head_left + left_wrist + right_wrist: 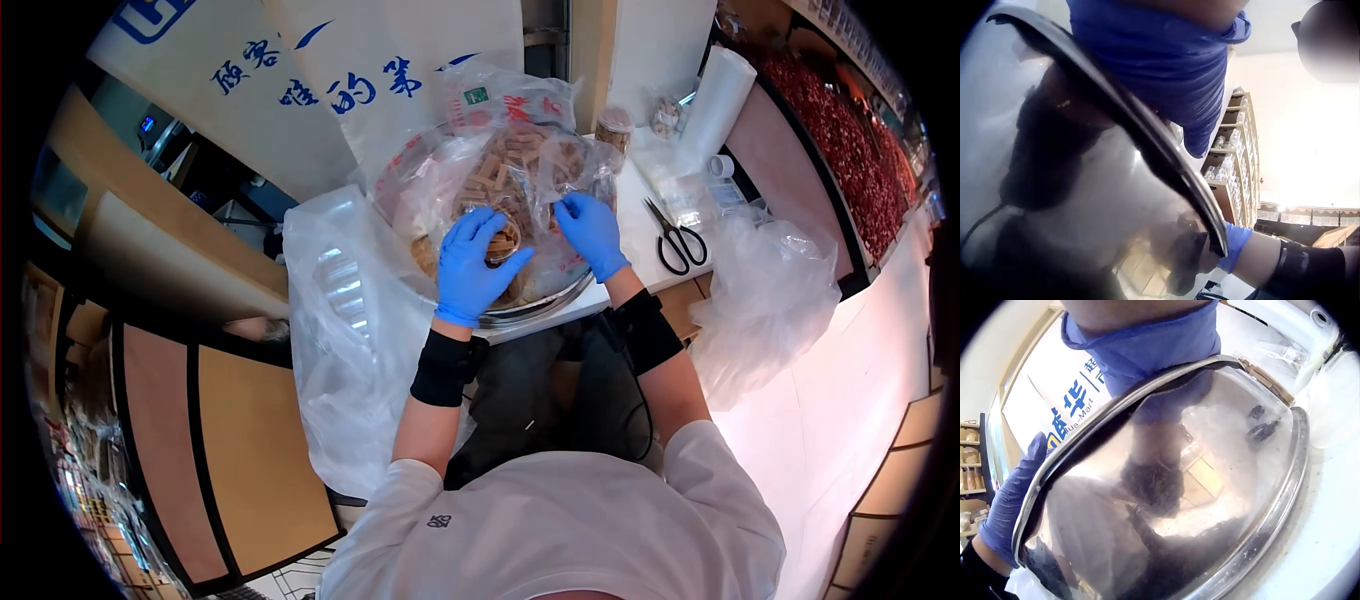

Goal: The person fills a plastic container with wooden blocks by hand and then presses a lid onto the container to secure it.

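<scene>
A wide metal basin (545,312), lined with clear plastic bag, holds a heap of brown strip-like pieces (512,155). My left hand (472,265), in a blue glove, curls its fingers and thumb around a clear round jar (514,232) with brown pieces inside. To its right my blue-gloved right hand (592,236) is over the basin's right side, fingers bent in beside the plastic. Something brown shows at its fingertips; I cannot tell whether they pinch it. In both wrist views the basin's shiny wall (1210,481) hides the fingers of the near hand.
Black-handled scissors (680,245) lie on the white table to the right. Behind them stand a filled jar (613,128), a plastic roll (718,105) and a white lid (720,166). Crumpled plastic bags (770,290) hang at the right edge; more plastic (350,330) drapes at left.
</scene>
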A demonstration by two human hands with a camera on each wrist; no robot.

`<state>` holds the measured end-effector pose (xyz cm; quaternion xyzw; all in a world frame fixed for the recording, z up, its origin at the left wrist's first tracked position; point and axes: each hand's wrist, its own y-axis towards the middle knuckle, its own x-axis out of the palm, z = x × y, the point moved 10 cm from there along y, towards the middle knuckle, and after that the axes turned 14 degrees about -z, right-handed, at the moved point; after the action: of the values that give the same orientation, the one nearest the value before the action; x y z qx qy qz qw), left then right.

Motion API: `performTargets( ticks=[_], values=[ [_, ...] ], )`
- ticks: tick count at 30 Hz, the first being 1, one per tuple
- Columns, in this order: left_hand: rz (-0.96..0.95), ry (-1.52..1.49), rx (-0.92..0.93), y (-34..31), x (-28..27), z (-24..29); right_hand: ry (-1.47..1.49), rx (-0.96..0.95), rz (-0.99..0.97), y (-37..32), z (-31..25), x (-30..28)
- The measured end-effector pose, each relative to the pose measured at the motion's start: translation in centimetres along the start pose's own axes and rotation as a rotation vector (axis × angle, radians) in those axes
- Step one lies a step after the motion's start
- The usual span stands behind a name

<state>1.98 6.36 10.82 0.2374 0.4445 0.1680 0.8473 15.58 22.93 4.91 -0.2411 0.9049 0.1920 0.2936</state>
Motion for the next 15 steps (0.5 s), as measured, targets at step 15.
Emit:
performTargets(
  ticks=[15],
  values=[
    [0.111, 0.116, 0.020, -1.2, -1.4, 0.9, -0.038, -0.016, -0.009, -0.1, -0.3, 0.4]
  ],
)
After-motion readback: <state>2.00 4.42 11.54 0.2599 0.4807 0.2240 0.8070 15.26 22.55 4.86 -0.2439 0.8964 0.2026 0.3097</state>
